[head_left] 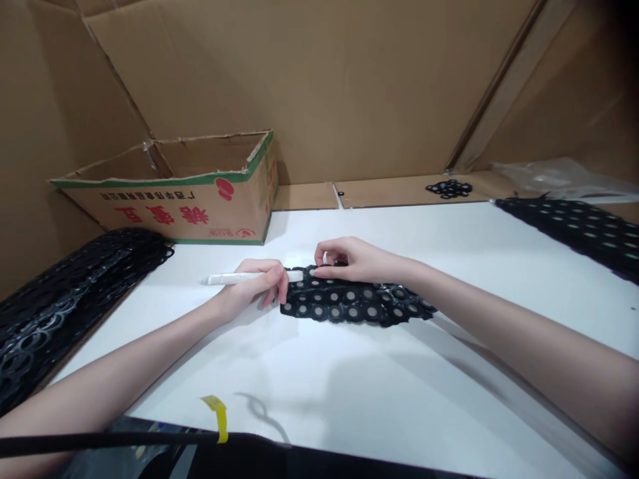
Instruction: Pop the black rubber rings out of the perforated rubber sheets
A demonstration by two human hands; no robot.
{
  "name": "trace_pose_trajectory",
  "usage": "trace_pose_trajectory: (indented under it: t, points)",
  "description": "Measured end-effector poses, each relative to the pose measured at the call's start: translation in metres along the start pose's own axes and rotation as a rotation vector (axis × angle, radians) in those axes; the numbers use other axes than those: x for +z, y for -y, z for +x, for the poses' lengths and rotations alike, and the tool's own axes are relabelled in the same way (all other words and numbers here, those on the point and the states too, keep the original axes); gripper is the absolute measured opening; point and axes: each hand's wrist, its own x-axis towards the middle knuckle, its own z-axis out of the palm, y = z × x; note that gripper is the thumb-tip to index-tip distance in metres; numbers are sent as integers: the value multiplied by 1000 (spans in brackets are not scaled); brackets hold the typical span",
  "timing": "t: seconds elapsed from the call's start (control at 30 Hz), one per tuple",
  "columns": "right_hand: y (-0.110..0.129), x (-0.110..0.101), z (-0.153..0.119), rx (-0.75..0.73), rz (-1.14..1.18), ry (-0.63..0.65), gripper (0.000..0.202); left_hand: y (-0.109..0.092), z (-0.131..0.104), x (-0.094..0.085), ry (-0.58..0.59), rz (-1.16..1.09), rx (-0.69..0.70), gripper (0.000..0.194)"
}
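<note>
A black rubbery sheet (344,303), dotted with rows of round holes or pale discs, lies on the white tabletop in front of me. My left hand (259,285) is closed around a slim white pen-like stick (215,279) at the sheet's left end. The stick lies roughly level, its right end over the sheet's upper left corner. From the right, my right hand (355,259) reaches over the sheet, thumb and curled fingers closed at its upper edge close to the stick's end. The exact pinch is partly hidden.
An open cardboard box (190,206) stands at the back left. Black ring sheets (74,286) are heaped at the left edge, and another black sheet (574,226) lies right. A small black ring cluster (448,189) and clear plastic (564,178) sit behind. A yellow-tagged black cable (164,439) crosses the front.
</note>
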Motion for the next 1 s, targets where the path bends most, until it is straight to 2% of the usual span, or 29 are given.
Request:
trace_pose_trajectory:
  t: [0.17, 0.37, 0.53, 0.83, 1.0]
  points:
    - [-6, 8, 4, 52, -154, -71, 12, -1, 9, 1, -44, 145, 11, 45]
    - [-6, 16, 7, 122, -149, -140, 5, -8, 14, 1, 22, 327, 35, 41]
    - [-9, 22, 10, 173, -35, -228, 9, -7, 17, 3, 85, 427, 84, 41]
    - [-12, 26, 11, 172, 27, -269, 11, -3, 18, 5, 66, 480, 159, 39]
    - [-13, 26, 11, 163, 32, -280, 10, -5, 17, 5, 62, 520, 156, 40]
